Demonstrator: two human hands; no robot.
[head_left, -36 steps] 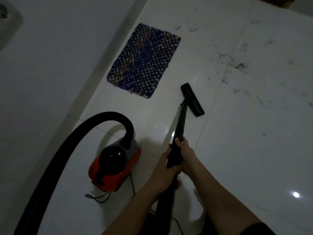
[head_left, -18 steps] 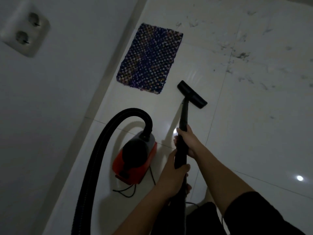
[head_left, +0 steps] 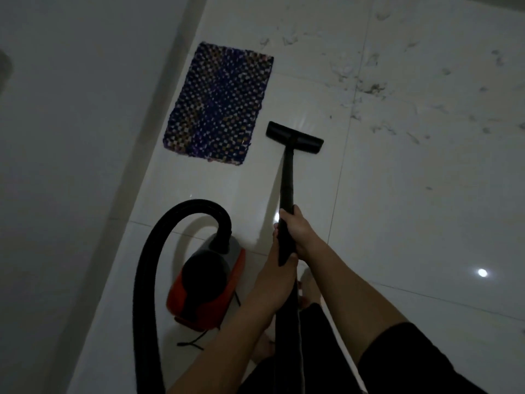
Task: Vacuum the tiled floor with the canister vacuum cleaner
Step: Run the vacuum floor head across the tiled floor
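A red and grey canister vacuum (head_left: 204, 288) sits on the white tiled floor (head_left: 412, 223) at lower left. Its thick black hose (head_left: 159, 251) arches up from the canister and runs down out of view. The black wand (head_left: 287, 183) leads forward to the flat black floor nozzle (head_left: 294, 137), which lies on the tile just right of the mat. My right hand (head_left: 299, 234) grips the wand higher up. My left hand (head_left: 277, 265) grips it just below, the two hands touching.
A dark blue woven mat (head_left: 220, 105) lies by the wall (head_left: 71, 137) on the left. Scattered dirt and hair (head_left: 375, 88) cover the tiles at upper right. A black power cord (head_left: 193, 341) trails beside the canister. My bare feet (head_left: 308, 288) stand below the hands.
The nozzle has swung round from slanted to nearly square across the wand and sits closer to the mat's right edge. The view has shifted, and the wall socket has left it.
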